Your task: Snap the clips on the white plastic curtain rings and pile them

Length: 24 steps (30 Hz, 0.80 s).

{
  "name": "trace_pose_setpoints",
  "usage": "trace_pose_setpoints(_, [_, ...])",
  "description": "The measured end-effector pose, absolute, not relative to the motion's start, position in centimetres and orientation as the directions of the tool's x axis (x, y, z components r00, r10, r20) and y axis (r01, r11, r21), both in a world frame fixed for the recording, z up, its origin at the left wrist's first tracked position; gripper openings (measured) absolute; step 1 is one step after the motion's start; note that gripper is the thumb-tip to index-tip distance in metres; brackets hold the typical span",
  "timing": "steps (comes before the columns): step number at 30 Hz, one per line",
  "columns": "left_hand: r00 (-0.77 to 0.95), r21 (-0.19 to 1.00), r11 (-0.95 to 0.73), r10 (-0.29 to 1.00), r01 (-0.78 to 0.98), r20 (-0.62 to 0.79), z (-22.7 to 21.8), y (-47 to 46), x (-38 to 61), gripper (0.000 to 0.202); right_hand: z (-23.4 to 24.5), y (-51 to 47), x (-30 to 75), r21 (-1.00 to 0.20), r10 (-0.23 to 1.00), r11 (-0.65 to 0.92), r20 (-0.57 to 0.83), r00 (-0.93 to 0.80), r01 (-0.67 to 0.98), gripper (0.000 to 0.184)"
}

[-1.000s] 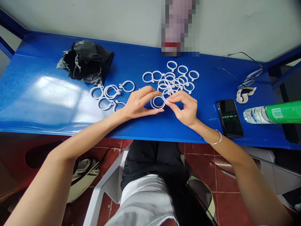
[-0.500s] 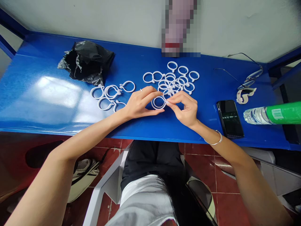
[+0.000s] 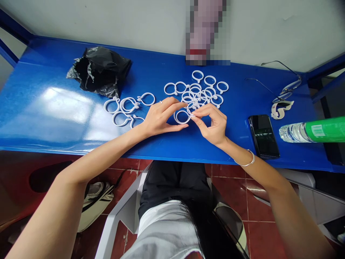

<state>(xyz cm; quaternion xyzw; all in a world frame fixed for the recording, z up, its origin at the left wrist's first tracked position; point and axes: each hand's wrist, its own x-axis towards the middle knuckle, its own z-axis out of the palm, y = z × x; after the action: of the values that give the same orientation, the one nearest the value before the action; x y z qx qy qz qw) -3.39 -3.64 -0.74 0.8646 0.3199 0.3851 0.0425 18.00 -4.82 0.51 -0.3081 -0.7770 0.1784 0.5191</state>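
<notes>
A white plastic curtain ring [image 3: 176, 118] with a small eyelet is held by that eyelet between the thumb and fingers of my right hand [image 3: 212, 124]. Part of another ring's edge shows just behind it. My left hand [image 3: 161, 117] lies at the ring's left side, with thumb and index finger spread apart around it and the other fingers curved. Just beyond both hands is an overlapping pile of white curtain rings [image 3: 201, 96]. A smaller group of rings [image 3: 121, 105] lies left of my left hand, one partly hidden behind my wrist.
A crumpled black plastic bag [image 3: 105, 68] sits on the blue table [image 3: 54, 133] at the back left. To the right are a phone [image 3: 263, 136], eyeglasses [image 3: 287, 88], a white strap [image 3: 281, 110] and a bottle with a green label [image 3: 326, 129] lying on its side. A wall stands behind.
The ring in my right hand has shifted very slightly against the one behind it. Both hands stay almost in the same place.
</notes>
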Motion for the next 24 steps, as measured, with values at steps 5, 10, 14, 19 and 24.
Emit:
trace_pose_setpoints(5, [0.462,0.356,-0.751,0.636,0.557,0.619,-0.59,-3.58,-3.25,0.061,0.82,-4.84,17.98,-0.575,0.644,0.763,0.718,-0.266,0.294,0.005])
trace_pose_setpoints(10, [0.457,0.361,-0.74,0.648,0.568,0.609,-0.52,-3.53,-3.29,0.055,0.79,-4.86,18.01,-0.597,0.674,0.737,0.685,-0.275,0.318,0.008])
trace_pose_setpoints(14, [0.459,0.355,-0.738,0.649,0.574,0.606,-0.5,-3.64,-3.31,0.053,0.73,-4.8,18.08,-0.611,0.693,0.72,0.647,-0.317,0.327,0.009])
trace_pose_setpoints(19, [0.474,0.344,-0.755,0.63,0.558,0.615,-0.44,-3.72,-3.28,0.051,0.84,-4.8,18.04,-0.602,0.676,0.737,0.658,-0.332,0.309,0.009])
trace_pose_setpoints(24, [0.477,0.329,-0.754,0.628,0.569,0.614,-0.48,-3.72,-3.33,0.051,0.94,-4.86,17.96,-0.59,0.659,0.752,0.676,-0.328,0.295,0.008])
